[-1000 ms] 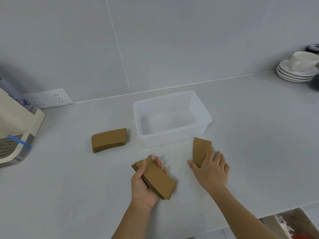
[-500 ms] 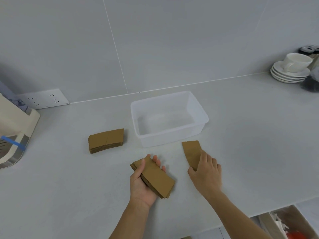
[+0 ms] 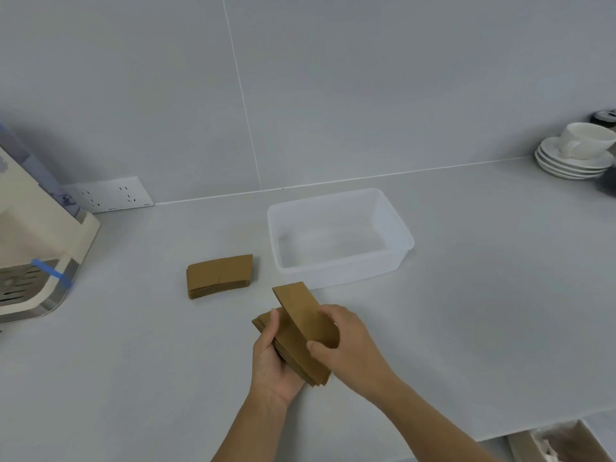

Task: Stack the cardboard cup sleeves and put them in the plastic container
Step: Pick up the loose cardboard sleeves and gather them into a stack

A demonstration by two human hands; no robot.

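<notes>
My left hand holds a stack of brown cardboard cup sleeves from underneath, just above the counter. My right hand grips a single sleeve and rests it on top of that stack, its far end sticking out toward the container. A second stack of sleeves lies flat on the counter to the left. The translucent plastic container stands empty behind my hands.
A cream coffee machine fills the left edge, with a wall socket strip behind it. White saucers with a cup sit at the far right. The counter's front edge runs near the bottom right, with a cardboard box below it.
My right hand picked the single sleeve up off the counter in front of the container and carried it left onto the stack in my left hand.
</notes>
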